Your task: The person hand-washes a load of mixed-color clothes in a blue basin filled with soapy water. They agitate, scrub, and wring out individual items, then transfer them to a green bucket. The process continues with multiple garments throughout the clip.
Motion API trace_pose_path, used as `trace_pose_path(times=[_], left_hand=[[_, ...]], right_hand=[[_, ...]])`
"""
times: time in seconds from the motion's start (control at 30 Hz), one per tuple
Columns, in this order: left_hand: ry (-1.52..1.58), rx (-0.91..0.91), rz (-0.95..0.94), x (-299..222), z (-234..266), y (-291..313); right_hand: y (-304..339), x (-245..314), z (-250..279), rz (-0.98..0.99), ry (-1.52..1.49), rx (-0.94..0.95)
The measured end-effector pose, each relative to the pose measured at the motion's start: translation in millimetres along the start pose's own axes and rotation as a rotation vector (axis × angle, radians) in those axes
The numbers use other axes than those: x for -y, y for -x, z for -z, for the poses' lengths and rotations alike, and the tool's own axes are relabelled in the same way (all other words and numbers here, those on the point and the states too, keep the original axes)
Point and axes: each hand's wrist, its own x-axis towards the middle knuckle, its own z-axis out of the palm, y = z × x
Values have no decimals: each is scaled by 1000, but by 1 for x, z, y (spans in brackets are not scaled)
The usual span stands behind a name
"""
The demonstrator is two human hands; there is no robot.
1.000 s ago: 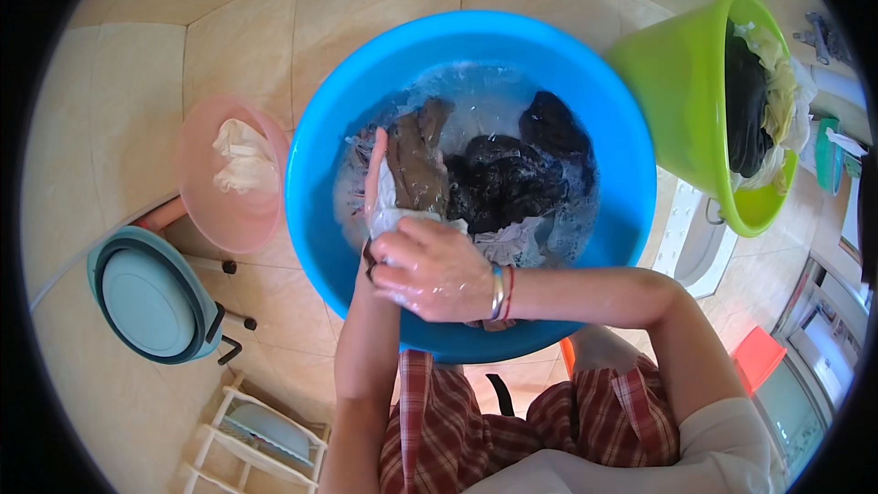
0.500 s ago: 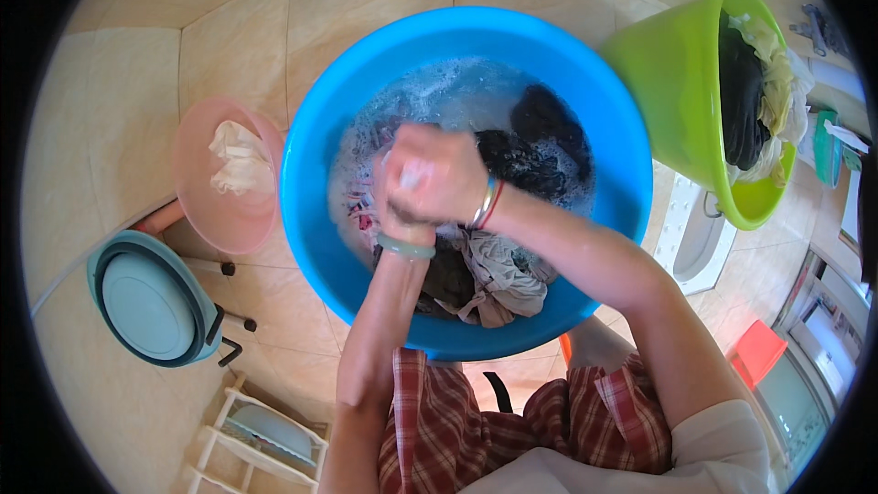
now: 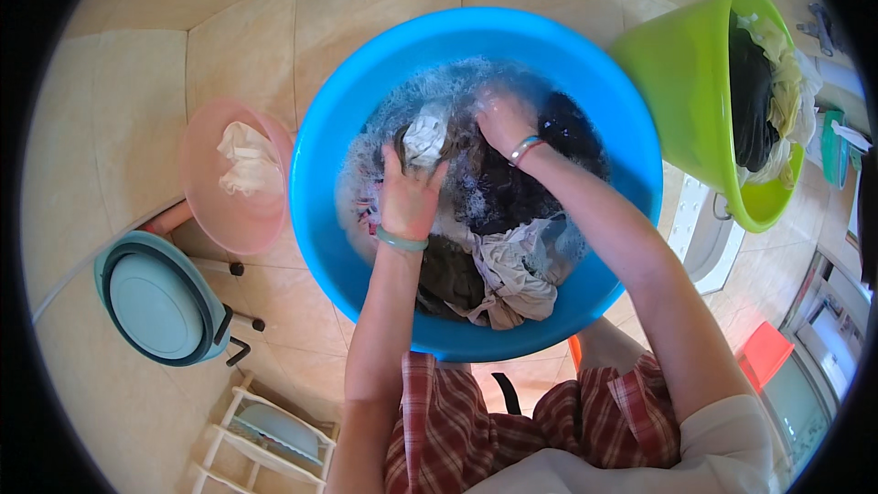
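A big blue basin holds soapy water and wet laundry. Inside it, on the left, my left hand has a small white and dark cloth caught at its fingers, just above the water. My right hand dips into the suds toward the far side, beside dark wet clothing. Its fingers are blurred and partly under foam. Closer to me, a pale grey garment lies bunched against a dark olive cloth at the basin's near side.
Right of the basin stands a tall lime-green bucket heaped with clothes. To the left are a pink basin with a white cloth, a folded teal basin and a slatted rack. A white floor fixture sits behind my right arm.
My hands were pressed together over the water, blurred. They have parted: the right has gone right and farther out into the suds, while the left stays at the basin's left with the cloth.
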Motion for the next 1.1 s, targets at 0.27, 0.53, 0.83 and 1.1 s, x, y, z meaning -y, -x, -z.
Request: trace_pose_path(times=[0.27,0.53,0.83,1.1], left_hand=[[-182,52,-1,-28,-39,19],[23,100,100,-32,-46,33],[16,-251,-135,6,-37,32],[-15,-59,-161,-22,-19,25]], right_hand=[[70,127,63,553,-417,15],[59,156,60,678,-485,-228],[-7,73,23,290,-389,-251],[-23,-8,4,-46,-209,-282]])
